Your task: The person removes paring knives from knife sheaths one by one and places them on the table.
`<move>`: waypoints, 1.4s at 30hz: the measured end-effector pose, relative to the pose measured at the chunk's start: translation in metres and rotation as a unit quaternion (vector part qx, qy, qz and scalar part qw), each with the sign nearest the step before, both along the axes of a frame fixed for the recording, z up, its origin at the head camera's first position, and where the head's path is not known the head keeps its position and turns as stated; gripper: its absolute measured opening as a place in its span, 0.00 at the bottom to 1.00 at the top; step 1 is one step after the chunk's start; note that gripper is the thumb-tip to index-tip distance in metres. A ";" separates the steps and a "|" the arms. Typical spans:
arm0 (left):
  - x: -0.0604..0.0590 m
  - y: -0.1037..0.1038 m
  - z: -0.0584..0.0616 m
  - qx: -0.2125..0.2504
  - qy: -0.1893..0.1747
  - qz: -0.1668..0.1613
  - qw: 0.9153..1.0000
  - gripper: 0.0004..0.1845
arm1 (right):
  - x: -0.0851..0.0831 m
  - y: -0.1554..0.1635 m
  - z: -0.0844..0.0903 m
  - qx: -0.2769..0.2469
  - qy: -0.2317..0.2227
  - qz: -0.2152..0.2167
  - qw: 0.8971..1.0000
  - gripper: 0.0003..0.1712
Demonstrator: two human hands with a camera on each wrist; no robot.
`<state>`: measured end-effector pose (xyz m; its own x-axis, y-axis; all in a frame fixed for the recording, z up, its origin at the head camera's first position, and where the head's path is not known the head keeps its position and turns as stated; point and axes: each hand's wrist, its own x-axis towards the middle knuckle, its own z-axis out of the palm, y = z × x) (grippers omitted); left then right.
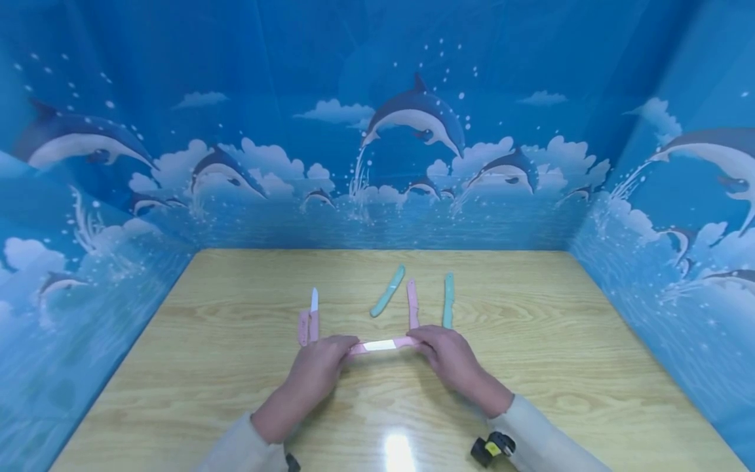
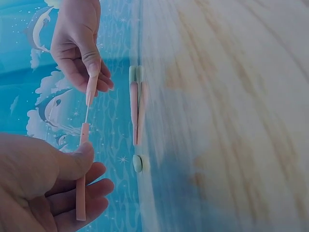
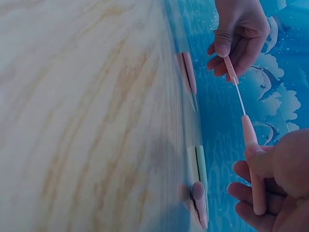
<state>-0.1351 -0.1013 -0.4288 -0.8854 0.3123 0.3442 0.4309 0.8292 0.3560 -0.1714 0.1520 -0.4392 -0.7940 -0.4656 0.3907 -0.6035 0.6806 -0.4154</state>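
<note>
A blue dolphin-printed backdrop (image 1: 413,59) fills the upper view and both sides, cut off by the frame. Below it lies a wood-grained table (image 1: 519,387), its near edge out of sight. Pale sleeves (image 1: 545,436) run off the bottom. The left hand (image 1: 321,360) and right hand (image 1: 451,357) each pinch, between thumb and fingers, one pink end of a knife (image 1: 379,345), held level above the table; its pale blade shows between them, but which end is handle and which cover is hard to tell. A dark wrist device (image 1: 494,448) shows at the right cuff; its left counterpart is mostly cropped. Behind stand out a bare-bladed pink knife (image 1: 314,314), two teal knives (image 1: 387,292) and a pink knife (image 1: 412,303), whose lower end meets the right hand's outline. Smallest is a pink piece (image 1: 303,328), just beside the bare-bladed one.
</note>
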 end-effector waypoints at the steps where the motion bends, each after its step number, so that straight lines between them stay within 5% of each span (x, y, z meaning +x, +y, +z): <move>1: 0.000 0.000 0.000 0.001 0.002 0.001 1.000 0.13 | 0.000 0.000 0.000 -0.002 -0.003 0.000 1.000 0.15; 18: 0.000 -0.002 0.000 0.003 0.006 0.007 1.000 0.12 | -0.001 0.000 0.000 -0.011 -0.004 0.001 1.000 0.15; 36: 0.000 -0.008 0.002 -0.009 -0.039 0.034 0.999 0.13 | -0.004 0.002 -0.001 -0.027 0.011 -0.007 1.000 0.11; 42: 0.000 -0.009 0.000 -0.003 -0.030 0.040 0.999 0.11 | -0.003 0.003 0.000 -0.019 -0.021 -0.025 0.999 0.10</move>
<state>-0.1355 -0.1104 -0.4286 -0.9267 0.2426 0.2871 0.3416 0.8622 0.3741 -0.1744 0.1546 -0.4388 -0.8323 -0.4096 0.3735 -0.5501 0.6933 -0.4656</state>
